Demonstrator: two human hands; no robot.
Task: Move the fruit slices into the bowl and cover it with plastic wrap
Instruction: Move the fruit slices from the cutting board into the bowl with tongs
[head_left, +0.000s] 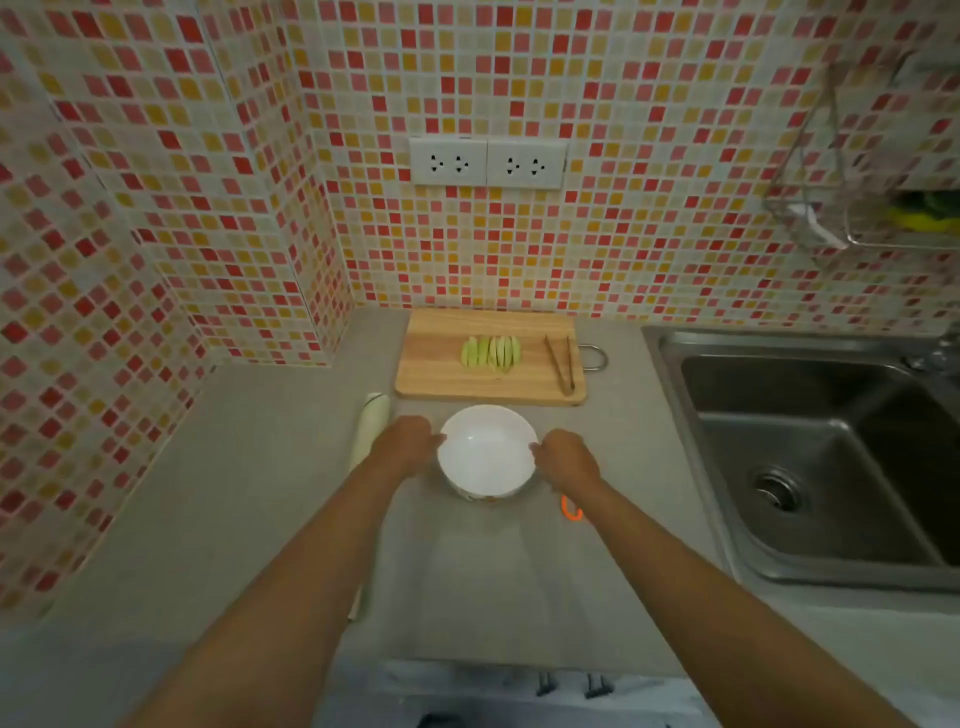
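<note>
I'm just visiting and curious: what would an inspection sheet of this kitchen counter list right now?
Surface: grey countertop.
Job's things: white bowl, holding nothing; green fruit slices in a row on the wooden cutting board; tongs beside them on the board; plastic wrap roll left of the bowl.
Clutter: small orange object by the right wrist.
Grippers: left hand and right hand at opposite sides of the bowl's rim.
Cables: nothing seen.
Surroundings: mosaic-tiled wall, two wall sockets, steel sink, wire rack.
</note>
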